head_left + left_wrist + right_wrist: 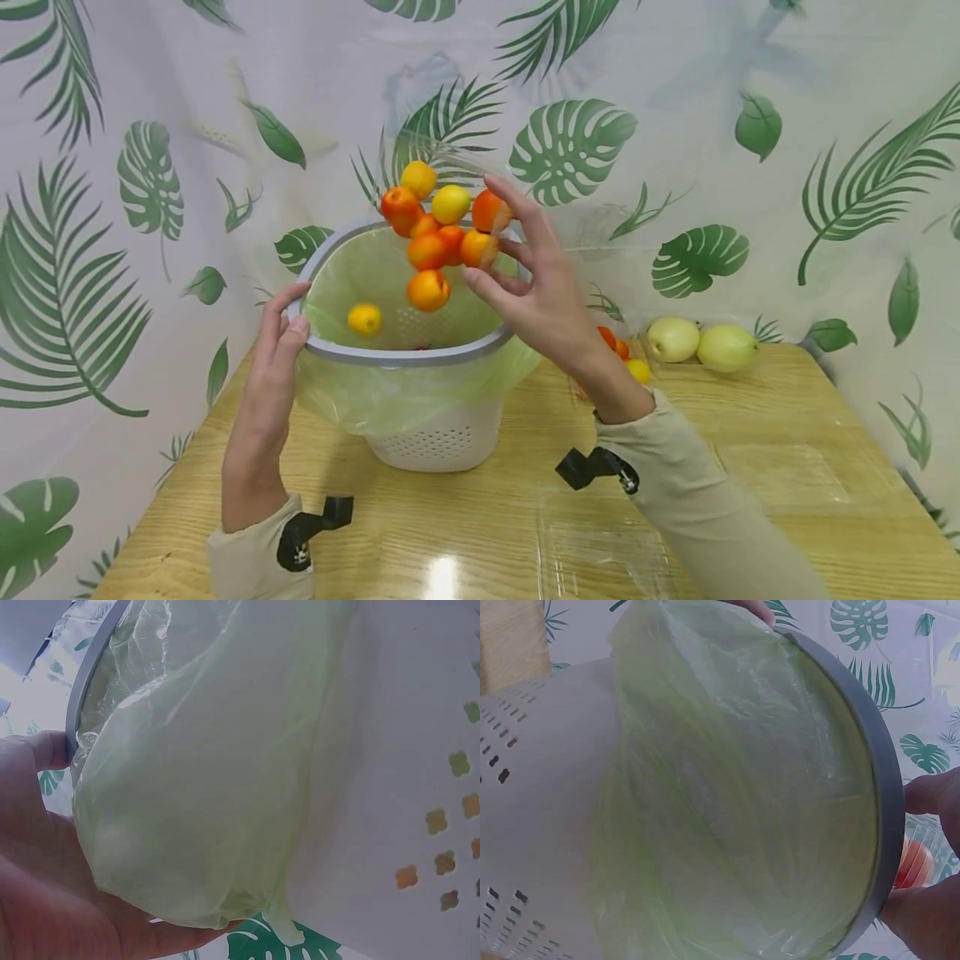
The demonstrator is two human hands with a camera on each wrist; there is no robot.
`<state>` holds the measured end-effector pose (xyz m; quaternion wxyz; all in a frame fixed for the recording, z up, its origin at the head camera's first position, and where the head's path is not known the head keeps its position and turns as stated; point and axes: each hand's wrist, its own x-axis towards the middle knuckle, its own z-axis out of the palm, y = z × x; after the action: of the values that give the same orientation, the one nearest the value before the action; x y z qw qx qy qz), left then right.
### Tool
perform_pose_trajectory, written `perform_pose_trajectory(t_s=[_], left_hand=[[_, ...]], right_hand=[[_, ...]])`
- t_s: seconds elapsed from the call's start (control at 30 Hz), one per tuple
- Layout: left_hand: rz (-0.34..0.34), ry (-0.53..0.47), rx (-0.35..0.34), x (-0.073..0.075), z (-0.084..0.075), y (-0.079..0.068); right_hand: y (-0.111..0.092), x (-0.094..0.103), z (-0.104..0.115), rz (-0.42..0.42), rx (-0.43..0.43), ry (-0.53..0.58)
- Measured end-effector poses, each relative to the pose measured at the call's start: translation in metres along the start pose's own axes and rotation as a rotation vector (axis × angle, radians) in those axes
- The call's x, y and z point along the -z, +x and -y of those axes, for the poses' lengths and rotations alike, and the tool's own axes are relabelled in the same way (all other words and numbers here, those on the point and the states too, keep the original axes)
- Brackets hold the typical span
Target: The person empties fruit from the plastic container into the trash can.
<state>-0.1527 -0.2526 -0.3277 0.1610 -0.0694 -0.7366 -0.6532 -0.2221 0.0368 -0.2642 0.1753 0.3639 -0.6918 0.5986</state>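
Note:
A white perforated bin (pixel 435 446) with a grey rim (pixel 405 358) leans toward me, lined with a thin pale-green plastic bag (pixel 352 392). My left hand (pixel 258 400) grips the rim on its left side, thumb over the front. Over the mouth, my right hand (pixel 551 283) pinches a clear plastic box (pixel 457 154) tipped down toward the opening. Several small orange and yellow fruits (pixel 427 250) tumble out below the box. One yellow fruit (pixel 365 319) is lower, inside the mouth. In the right wrist view, a reddish fruit (pixel 913 864) shows between thumb and finger.
At the back right, two pale-green fruits (pixel 727 347) sit in a clear tray, beside more small orange and yellow fruits (pixel 637 371) partly behind my right wrist. Clear plastic boxes (pixel 600 542) lie on the wooden table (pixel 390 533). A leaf-print sheet (pixel 697 183) hangs behind.

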Motion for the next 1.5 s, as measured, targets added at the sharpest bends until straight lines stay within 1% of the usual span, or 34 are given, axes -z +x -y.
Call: perform_pose_trajectory(t_s=[0.23,0.37,0.6,0.87,1.27,1.5], left_hand=[[-0.005,0.0,-0.004,-0.002,0.001,0.0],[-0.003,0.0,-0.015,-0.002,0.001,0.001],[-0.003,0.001,-0.028,-0.001,0.001,0.001],[0.001,0.019,-0.018,-0.002,0.003,0.001],[-0.003,0.01,-0.02,-0.002,0.004,0.002],[-0.004,0.002,-0.014,-0.002,0.002,0.001]], right_hand=[[-0.003,0.0,-0.002,-0.004,0.015,-0.019],[-0.005,-0.002,-0.003,-0.003,0.029,-0.048],[-0.007,-0.005,-0.001,0.025,0.049,-0.128],[-0.009,-0.005,-0.001,0.048,0.077,-0.166],[-0.01,-0.005,-0.003,0.057,0.12,-0.197],[-0.011,-0.005,-0.004,0.056,0.122,-0.21]])
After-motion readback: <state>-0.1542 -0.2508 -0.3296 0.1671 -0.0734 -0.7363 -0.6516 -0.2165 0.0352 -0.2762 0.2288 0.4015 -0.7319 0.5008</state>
